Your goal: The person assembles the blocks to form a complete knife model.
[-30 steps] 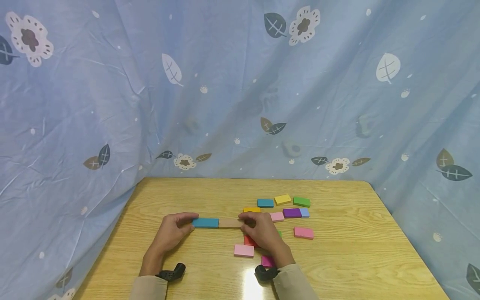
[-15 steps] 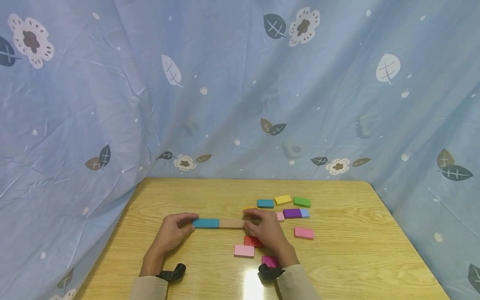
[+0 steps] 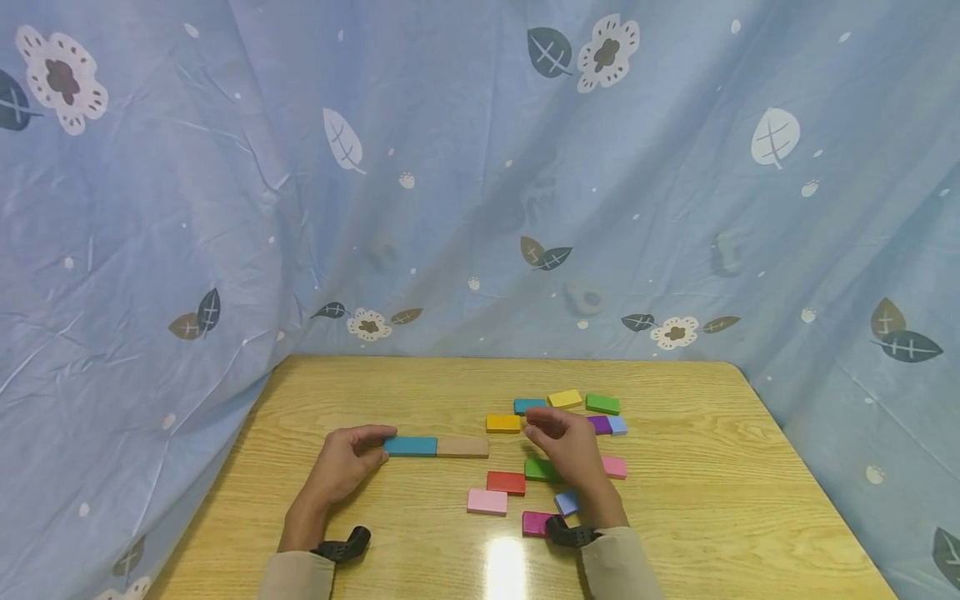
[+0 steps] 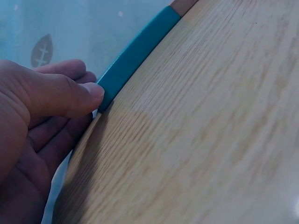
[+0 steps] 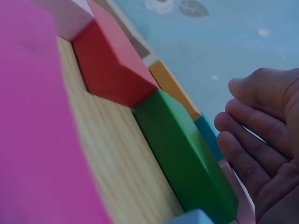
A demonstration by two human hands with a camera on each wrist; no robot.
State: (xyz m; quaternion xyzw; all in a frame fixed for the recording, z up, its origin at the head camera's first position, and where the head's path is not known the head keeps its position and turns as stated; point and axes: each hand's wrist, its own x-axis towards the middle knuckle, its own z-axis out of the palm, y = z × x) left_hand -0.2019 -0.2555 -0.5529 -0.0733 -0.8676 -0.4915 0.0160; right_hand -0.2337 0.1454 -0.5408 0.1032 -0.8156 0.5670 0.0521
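Observation:
In the head view my left hand (image 3: 347, 467) holds the left end of a blue block (image 3: 410, 447). The left wrist view shows the thumb on the near side of this blue block (image 4: 138, 56) and fingers behind it. A tan wooden block (image 3: 462, 447) lies end to end with it. My right hand (image 3: 566, 442) is over the group of blocks, between an orange block (image 3: 503, 423) and a purple block (image 3: 599, 425), partly covering them. Its fingers are loosely bent with nothing between them in the right wrist view. A green block (image 5: 187, 154) lies beside it.
Around the right forearm lie red (image 3: 506, 482), light pink (image 3: 487, 502), magenta (image 3: 537, 523) and light blue (image 3: 567, 502) blocks. Farther back are yellow (image 3: 564, 398) and green (image 3: 602, 404) blocks. A patterned blue curtain (image 3: 480, 167) hangs behind the wooden table (image 3: 712, 500).
My right hand has left the tan block's right end and moved right over the other blocks. The purple block and its light blue neighbour have shifted slightly right. The left hand stays put.

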